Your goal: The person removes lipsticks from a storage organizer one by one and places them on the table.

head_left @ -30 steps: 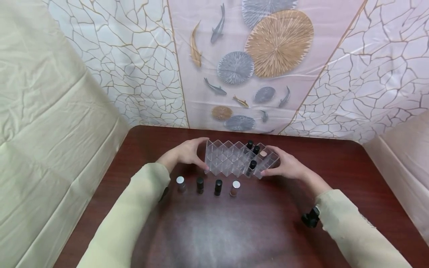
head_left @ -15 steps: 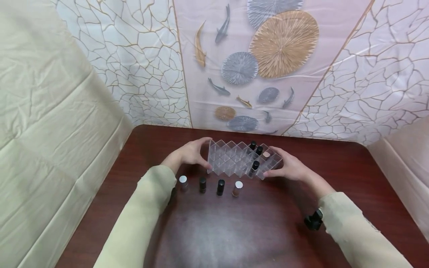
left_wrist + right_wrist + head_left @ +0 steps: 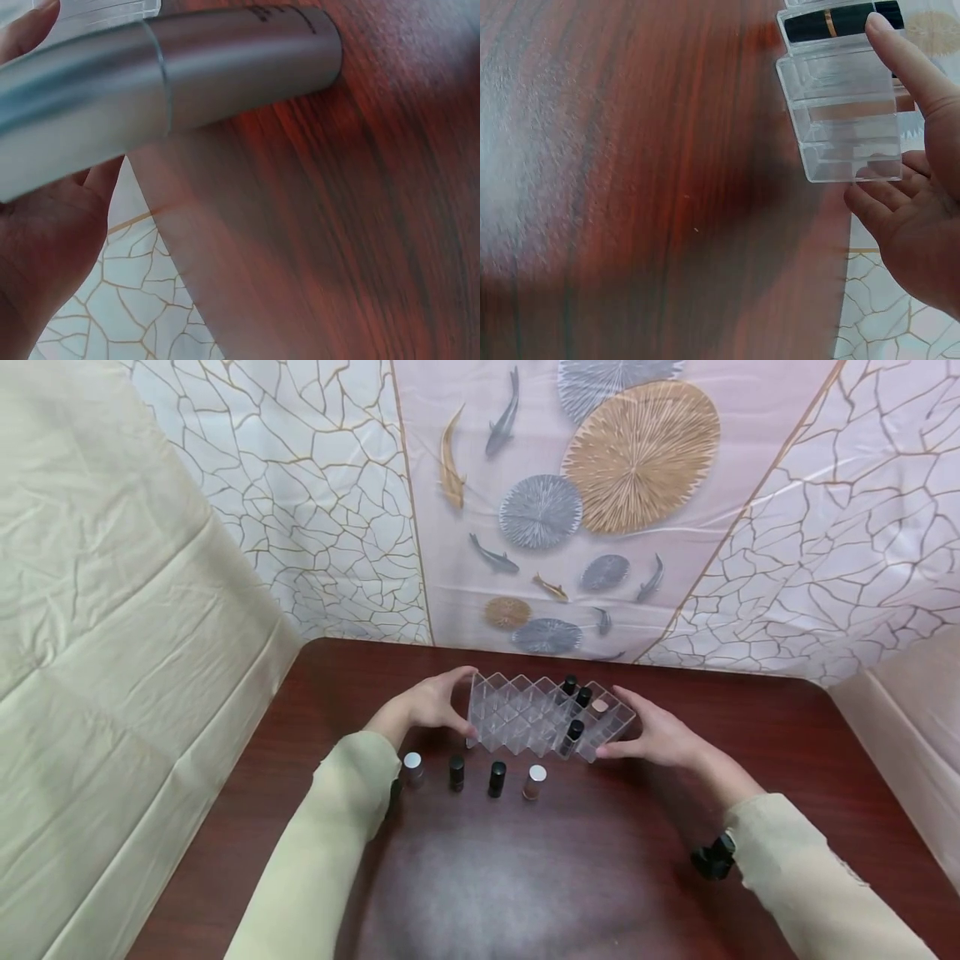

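Note:
A clear plastic lipstick organizer (image 3: 517, 714) with diamond-shaped compartments stands at the back of the table. My left hand (image 3: 431, 700) grips its left end, thumb at the front and fingers behind. At its right end my right hand (image 3: 656, 731) spreads around the corners, fingers loosely extended. In the right wrist view the thumb overlaps a black lipstick tube (image 3: 832, 26) in the organizer. Other black-capped tubes (image 3: 583, 697) and a peach-topped one (image 3: 599, 707) stand in its right part. Left-hand fingertips are partly hidden in the left wrist view by a silver tube (image 3: 240, 56).
In front of the organizer stands a row of upright tubes: a silver-capped one (image 3: 413, 768), a black one (image 3: 457, 773), another black one (image 3: 497, 779) and a pale-capped one (image 3: 534, 782). The dark red wooden table (image 3: 480, 885) meets a patterned cloth backdrop (image 3: 352, 543).
The view has shifted slightly, so everything appears a little further right. My right hand has eased slightly outward from the organizer; the left keeps its hold. The tubes stay in place.

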`<action>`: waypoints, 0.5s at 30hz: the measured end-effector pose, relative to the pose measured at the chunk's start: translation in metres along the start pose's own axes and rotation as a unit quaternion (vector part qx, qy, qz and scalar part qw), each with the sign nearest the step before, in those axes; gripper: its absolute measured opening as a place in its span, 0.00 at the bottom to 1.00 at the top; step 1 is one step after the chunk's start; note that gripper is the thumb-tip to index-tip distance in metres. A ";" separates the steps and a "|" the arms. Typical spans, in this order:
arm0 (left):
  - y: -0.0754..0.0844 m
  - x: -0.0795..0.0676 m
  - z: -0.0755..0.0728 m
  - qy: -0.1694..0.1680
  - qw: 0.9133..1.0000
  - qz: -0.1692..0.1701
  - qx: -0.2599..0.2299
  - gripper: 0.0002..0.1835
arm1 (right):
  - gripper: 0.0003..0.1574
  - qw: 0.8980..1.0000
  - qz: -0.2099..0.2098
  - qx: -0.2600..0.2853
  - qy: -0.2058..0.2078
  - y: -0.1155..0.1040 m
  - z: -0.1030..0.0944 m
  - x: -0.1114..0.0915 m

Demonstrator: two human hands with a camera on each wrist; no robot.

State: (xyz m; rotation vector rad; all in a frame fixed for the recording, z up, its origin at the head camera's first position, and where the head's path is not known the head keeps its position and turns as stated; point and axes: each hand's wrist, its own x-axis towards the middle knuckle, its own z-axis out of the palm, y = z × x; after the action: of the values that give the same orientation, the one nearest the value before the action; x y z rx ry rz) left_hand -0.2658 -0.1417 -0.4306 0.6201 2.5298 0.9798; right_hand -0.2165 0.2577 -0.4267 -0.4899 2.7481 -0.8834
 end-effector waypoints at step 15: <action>0.003 -0.001 0.001 -0.006 0.999 -0.015 -0.033 0.59 | 0.69 1.000 -0.011 0.011 -0.006 -0.002 -0.018 -0.005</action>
State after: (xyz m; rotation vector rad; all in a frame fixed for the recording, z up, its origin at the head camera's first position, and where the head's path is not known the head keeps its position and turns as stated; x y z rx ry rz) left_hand -0.2638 -0.1397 -0.4294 0.5658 2.4791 1.0418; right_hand -0.2165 0.2674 -0.4112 -0.5208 2.7250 -0.9116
